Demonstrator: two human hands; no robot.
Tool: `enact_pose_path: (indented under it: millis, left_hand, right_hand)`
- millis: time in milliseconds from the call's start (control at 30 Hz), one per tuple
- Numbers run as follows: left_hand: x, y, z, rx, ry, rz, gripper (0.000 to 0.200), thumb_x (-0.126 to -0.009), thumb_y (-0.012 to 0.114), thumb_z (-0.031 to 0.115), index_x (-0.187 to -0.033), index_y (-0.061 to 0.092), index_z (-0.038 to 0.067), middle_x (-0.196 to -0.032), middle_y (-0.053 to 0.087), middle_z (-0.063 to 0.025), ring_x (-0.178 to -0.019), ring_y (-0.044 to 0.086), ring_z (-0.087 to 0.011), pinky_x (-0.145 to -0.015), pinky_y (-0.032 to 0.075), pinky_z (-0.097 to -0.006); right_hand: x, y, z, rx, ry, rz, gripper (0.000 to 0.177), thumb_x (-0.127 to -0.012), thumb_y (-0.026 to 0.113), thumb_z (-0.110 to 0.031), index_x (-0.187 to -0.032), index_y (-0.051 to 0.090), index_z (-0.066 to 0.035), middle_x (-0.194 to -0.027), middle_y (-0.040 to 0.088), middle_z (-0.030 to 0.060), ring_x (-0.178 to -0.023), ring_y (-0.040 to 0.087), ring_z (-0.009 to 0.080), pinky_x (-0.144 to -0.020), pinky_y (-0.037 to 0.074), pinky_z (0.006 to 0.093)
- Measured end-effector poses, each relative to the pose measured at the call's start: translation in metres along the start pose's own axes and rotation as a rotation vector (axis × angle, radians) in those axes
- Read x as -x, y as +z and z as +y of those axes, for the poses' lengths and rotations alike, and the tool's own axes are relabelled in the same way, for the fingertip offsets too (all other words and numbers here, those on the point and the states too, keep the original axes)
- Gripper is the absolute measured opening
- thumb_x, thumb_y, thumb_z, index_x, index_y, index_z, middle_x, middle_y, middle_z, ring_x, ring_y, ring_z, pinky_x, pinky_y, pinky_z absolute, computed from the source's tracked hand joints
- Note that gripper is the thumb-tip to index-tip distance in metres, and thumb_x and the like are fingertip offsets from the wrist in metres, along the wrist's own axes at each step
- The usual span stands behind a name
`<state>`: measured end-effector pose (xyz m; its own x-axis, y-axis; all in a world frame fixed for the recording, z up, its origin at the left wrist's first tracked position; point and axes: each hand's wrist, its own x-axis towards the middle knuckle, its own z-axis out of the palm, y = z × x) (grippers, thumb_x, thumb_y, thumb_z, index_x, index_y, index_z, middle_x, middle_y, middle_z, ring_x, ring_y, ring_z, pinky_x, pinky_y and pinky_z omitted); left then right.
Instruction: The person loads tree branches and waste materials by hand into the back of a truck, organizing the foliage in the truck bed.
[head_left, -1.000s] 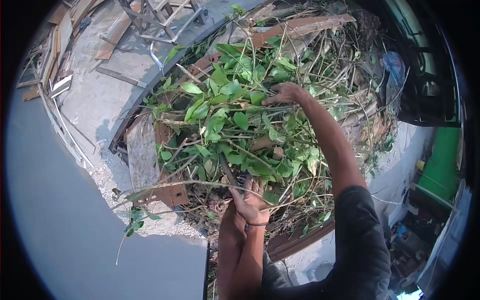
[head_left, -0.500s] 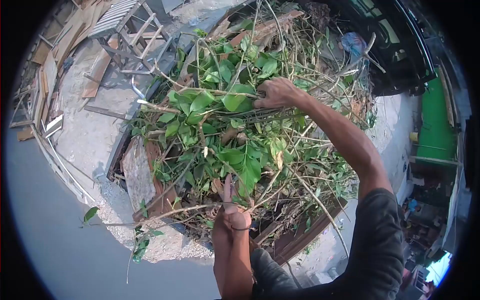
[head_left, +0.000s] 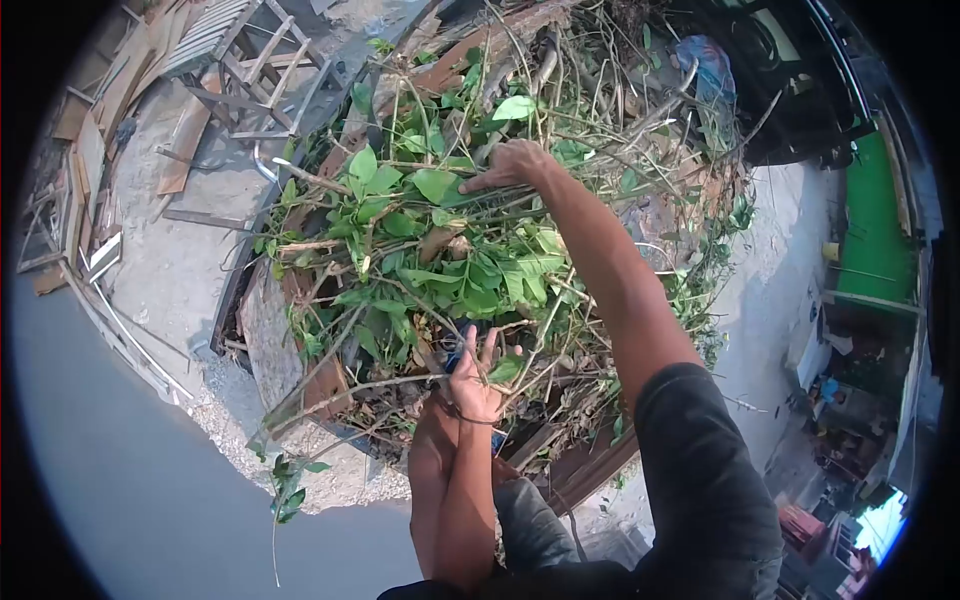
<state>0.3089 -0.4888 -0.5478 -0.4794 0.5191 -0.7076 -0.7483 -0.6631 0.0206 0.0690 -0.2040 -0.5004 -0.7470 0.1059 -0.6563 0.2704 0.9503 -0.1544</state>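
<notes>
A heap of cut leafy branches (head_left: 470,275) lies across the middle of the view. My right hand (head_left: 515,165) reaches over its upper part, thumb stretched to the left and the other fingers curled down among the stems; foliage partly hides the grip. Lower down, my left hand (head_left: 475,388) is open, palm up, with fingers apart. A thin bare branch (head_left: 390,383) passes by the left hand and runs out to the left, ending in a drooping leafy sprig (head_left: 287,490). A dark cord circles the left wrist.
Wooden boards (head_left: 265,345) border the heap on the left, and a brown plank (head_left: 590,470) lies at its lower right. A slatted wooden frame (head_left: 245,70) and scrap wood stand at upper left. A dark vehicle (head_left: 770,80) is at upper right, near a plastic bag (head_left: 705,70).
My right hand has shifted left and slightly up over the branches, its thumb now stretched out. My left hand has opened its fingers. The leaves above it have moved up, and the view has shifted a little.
</notes>
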Motion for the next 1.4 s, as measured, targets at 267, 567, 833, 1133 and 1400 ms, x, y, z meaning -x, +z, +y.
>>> enact_pose_path:
  millis: [267, 567, 833, 1133, 1400]
  left_hand:
    - [0.088, -0.017, -0.020, -0.233, 0.102, -0.168, 0.065, -0.094, 0.039, 0.053, -0.147, 0.021, 0.020, -0.143, 0.036, -0.0232, -0.074, 0.068, -0.0316, -0.047, 0.049, -0.0297]
    - [0.042, -0.017, -0.011, -0.246, 0.048, 0.141, 0.085, -0.086, 0.055, 0.053, -0.146, 0.019, 0.005, -0.145, 0.031, -0.0212, -0.128, 0.042, -0.0365, -0.097, 0.043, -0.0480]
    - [-0.082, 0.001, 0.006, -0.491, 0.156, 0.162, 0.058, -0.082, 0.065, 0.038, -0.130, 0.046, 0.012, -0.133, 0.046, -0.0030, -0.130, 0.034, -0.0205, -0.104, 0.021, -0.0465]
    - [-0.078, 0.011, -0.001, -0.405, 0.136, 0.090, 0.045, -0.087, 0.059, 0.030, -0.127, 0.047, 0.014, -0.126, 0.053, -0.0050, -0.117, 0.050, -0.0218, -0.096, 0.041, -0.0464]
    - [0.032, 0.008, -0.047, -0.471, 0.141, 0.125, 0.045, -0.096, 0.042, 0.034, -0.094, 0.063, -0.005, -0.077, 0.064, -0.0124, -0.078, 0.061, -0.0229, -0.078, 0.050, -0.0350]
  right_hand:
    - [0.187, 0.004, -0.040, 0.047, 0.042, 0.312, 0.059, -0.072, 0.061, -0.058, -0.081, 0.070, 0.000, -0.079, 0.067, 0.0207, -0.075, 0.067, 0.0340, -0.071, 0.052, 0.0414]
    - [0.170, 0.020, -0.019, 0.065, 0.107, 0.274, 0.059, -0.073, 0.058, -0.057, -0.079, 0.071, 0.000, -0.084, 0.067, 0.0219, -0.082, 0.066, 0.0352, -0.076, 0.051, 0.0426]
    - [0.058, 0.011, 0.008, -0.097, 0.065, 0.032, 0.086, -0.060, 0.058, -0.083, -0.095, 0.073, -0.005, -0.100, 0.068, 0.0148, -0.097, 0.064, 0.0297, -0.087, 0.048, 0.0430]
    - [0.041, 0.021, 0.019, 0.081, -0.079, 0.094, 0.036, -0.059, 0.065, -0.032, -0.084, 0.072, -0.007, -0.089, 0.070, 0.0133, -0.090, 0.065, 0.0304, -0.104, 0.029, 0.0622]
    - [0.132, 0.059, -0.010, -0.083, 0.045, 0.142, 0.037, -0.069, 0.062, -0.030, -0.100, 0.072, -0.012, -0.103, 0.070, 0.0105, -0.098, 0.066, 0.0250, -0.081, 0.052, 0.0347]
